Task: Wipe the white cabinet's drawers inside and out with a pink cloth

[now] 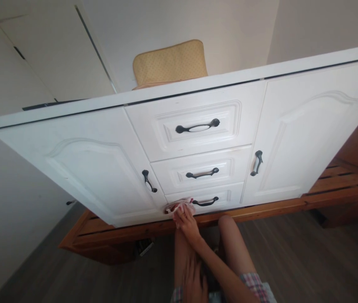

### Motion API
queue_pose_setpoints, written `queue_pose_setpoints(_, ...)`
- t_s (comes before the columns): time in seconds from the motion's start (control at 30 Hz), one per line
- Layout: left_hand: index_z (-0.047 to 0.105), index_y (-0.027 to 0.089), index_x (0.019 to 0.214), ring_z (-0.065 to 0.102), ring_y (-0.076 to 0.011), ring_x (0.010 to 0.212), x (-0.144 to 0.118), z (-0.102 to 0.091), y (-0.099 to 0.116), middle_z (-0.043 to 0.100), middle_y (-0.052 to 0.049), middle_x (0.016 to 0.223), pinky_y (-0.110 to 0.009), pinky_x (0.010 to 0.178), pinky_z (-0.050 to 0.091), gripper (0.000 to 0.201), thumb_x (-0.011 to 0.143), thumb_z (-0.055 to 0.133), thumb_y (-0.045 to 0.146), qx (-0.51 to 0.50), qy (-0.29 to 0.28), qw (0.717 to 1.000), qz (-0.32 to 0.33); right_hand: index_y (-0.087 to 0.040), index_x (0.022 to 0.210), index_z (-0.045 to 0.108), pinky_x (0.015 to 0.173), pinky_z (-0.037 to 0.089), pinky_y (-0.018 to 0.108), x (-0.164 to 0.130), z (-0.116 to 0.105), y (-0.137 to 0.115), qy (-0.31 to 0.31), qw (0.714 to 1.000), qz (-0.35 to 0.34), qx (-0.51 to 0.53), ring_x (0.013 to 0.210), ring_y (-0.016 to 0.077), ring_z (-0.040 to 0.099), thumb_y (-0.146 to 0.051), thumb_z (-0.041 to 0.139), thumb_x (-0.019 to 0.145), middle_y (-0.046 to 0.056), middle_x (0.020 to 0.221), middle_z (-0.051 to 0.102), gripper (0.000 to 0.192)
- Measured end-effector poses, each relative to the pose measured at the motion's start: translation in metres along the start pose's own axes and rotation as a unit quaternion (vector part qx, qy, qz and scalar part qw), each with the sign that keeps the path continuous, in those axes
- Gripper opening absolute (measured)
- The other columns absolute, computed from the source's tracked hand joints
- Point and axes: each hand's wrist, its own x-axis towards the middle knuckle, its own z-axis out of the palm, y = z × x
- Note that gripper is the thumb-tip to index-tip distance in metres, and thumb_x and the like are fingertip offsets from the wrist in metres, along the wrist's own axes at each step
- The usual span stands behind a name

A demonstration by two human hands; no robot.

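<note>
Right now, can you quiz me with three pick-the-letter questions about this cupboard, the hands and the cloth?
1. Where is the cloth?
A. on the top drawer
B. on the bottom drawer
C. on the floor

2. How many drawers sit between the two doors?
A. three
B. two
C. five

3. What is the left hand doing?
A. pulling a handle
B. holding the cloth
C. resting on a leg

Answers: 1 B, the right hand presses the cloth there; 2 A, three stacked fronts; 3 C, it lies flat on the thigh.

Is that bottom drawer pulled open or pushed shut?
Shut. The bottom drawer sits flush with the drawers above; no gap shows. The right hand presses a cloth against it.
</note>
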Motion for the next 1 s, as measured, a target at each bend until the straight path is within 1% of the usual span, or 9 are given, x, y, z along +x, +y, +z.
queue_pose_setpoints(0.1,0.074,0.025,0.142,0.06,-0.0346,0.149,-0.013,0.001,-0.011,0.069,-0.012,0.152,-0.06,0.127,0.049,0.057,0.103,0.034,0.033,-0.023,0.066,0.997,-0.018,-0.021,0.137,0.076,0.12,0.049,0.051,-0.019,-0.065,0.062,-0.106,0.992,-0.036,0.062,0.137,0.0274,0.065,0.003,0.049,0.082,0.011,0.145,0.073,0.065)
queue_pose_setpoints(0.27,0.076,0.027,0.136,0.065,-0.0309,0.143,-0.006,-0.026,-0.013,0.071,-0.01,0.15,-0.056,0.124,0.053,0.052,0.103,0.036,0.032,-0.069,0.101,0.992,-0.003,-0.017,0.117,0.084,0.124,0.042,0.058,-0.029,-0.189,0.143,-0.206,0.959,0.081,0.179,0.127,0.033,0.068,-0.008,0.061,0.074,0.015,0.134,0.078,0.05)
queue_pose_setpoints(0.47,0.077,0.029,0.13,0.065,-0.0251,0.143,0.023,-0.056,0.019,0.071,-0.006,0.15,-0.053,0.124,0.053,0.049,0.107,0.034,0.032,-0.115,0.179,0.974,0.075,-0.025,0.105,0.087,0.129,0.034,0.062,-0.06,-0.294,0.177,-0.069,0.967,0.212,0.123,0.134,0.0369,0.065,-0.016,0.067,0.068,0.014,0.132,0.078,0.043)
queue_pose_setpoints(0.57,0.073,0.03,0.135,0.062,-0.0233,0.146,0.046,-0.089,0.053,0.067,-0.005,0.155,-0.053,0.127,0.05,0.045,0.11,0.036,0.032,-0.119,0.193,0.965,0.13,-0.026,0.117,0.085,0.129,0.034,0.061,-0.093,-0.311,0.165,0.058,0.955,0.277,0.09,0.145,0.0367,0.059,-0.028,0.067,0.075,0.012,0.15,0.069,0.046)
queue_pose_setpoints(0.63,0.067,0.031,0.143,0.058,-0.0226,0.15,0.064,-0.118,0.081,0.062,-0.006,0.161,-0.051,0.129,0.046,0.043,0.112,0.038,0.031,-0.114,0.206,0.959,0.159,-0.024,0.125,0.082,0.123,0.043,0.062,-0.122,-0.311,0.153,0.168,0.908,0.372,0.097,0.138,0.0391,0.064,-0.042,0.066,0.077,0.015,0.144,0.072,0.054)
queue_pose_setpoints(0.77,0.059,0.03,0.149,0.056,-0.0226,0.152,0.105,-0.175,0.135,0.054,-0.009,0.167,-0.044,0.122,0.053,0.041,0.112,0.04,0.029,-0.124,0.262,0.931,0.221,-0.018,0.104,0.079,0.105,0.058,0.063,-0.19,-0.305,0.126,0.365,0.701,0.588,0.17,0.115,0.0475,0.074,-0.064,0.081,0.055,0.015,0.1,0.081,0.067)
queue_pose_setpoints(0.87,0.056,0.03,0.15,0.069,-0.02,0.132,0.133,-0.202,0.165,0.055,-0.011,0.162,-0.036,0.104,0.063,0.041,0.112,0.042,0.028,-0.144,0.281,0.918,0.241,-0.027,0.086,0.074,0.092,0.066,0.055,-0.241,-0.309,0.095,0.444,0.571,0.646,0.246,0.113,0.0485,0.076,-0.056,0.089,0.039,0.012,0.096,0.081,0.057)
queue_pose_setpoints(0.93,0.057,0.029,0.149,0.072,-0.0182,0.117,0.144,-0.211,0.178,0.059,-0.011,0.154,-0.032,0.091,0.065,0.041,0.111,0.041,0.028,-0.147,0.297,0.915,0.232,-0.039,0.087,0.078,0.072,0.066,0.054,-0.264,-0.317,0.074,0.422,0.575,0.643,0.28,0.107,0.0491,0.078,-0.056,0.085,0.038,0.009,0.105,0.082,0.052)
queue_pose_setpoints(1.0,0.059,0.028,0.149,0.071,-0.0192,0.114,0.148,-0.216,0.187,0.059,-0.012,0.151,-0.033,0.089,0.065,0.041,0.111,0.041,0.028,-0.144,0.316,0.91,0.228,-0.062,0.096,0.079,0.049,0.056,0.052,-0.273,-0.327,0.059,0.382,0.62,0.619,0.294,0.099,0.0515,0.077,-0.054,0.078,0.034,0.002,0.117,0.082,0.063)
